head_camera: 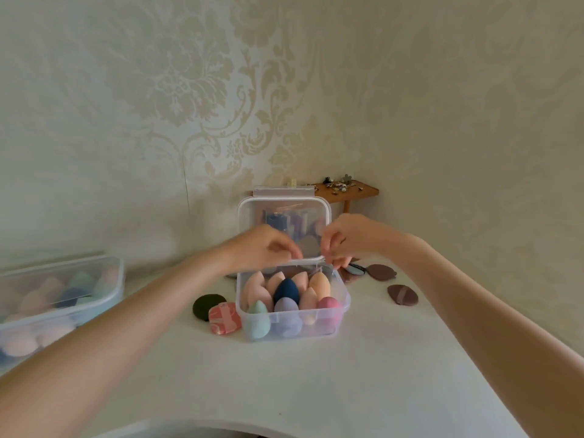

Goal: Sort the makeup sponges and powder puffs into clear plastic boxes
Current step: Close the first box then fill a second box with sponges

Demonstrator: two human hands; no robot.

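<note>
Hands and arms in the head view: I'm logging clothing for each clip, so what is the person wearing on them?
Nothing shows on either. The left hand and right hand are bare, with no gloves, and I can make out no rings or watch. Both forearms are uncovered up to the frame edge; no sleeves are in view.

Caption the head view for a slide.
Both hands, left hand and right hand, hold the clear plastic lid upright behind the clear plastic box of teardrop makeup sponges.
</note>
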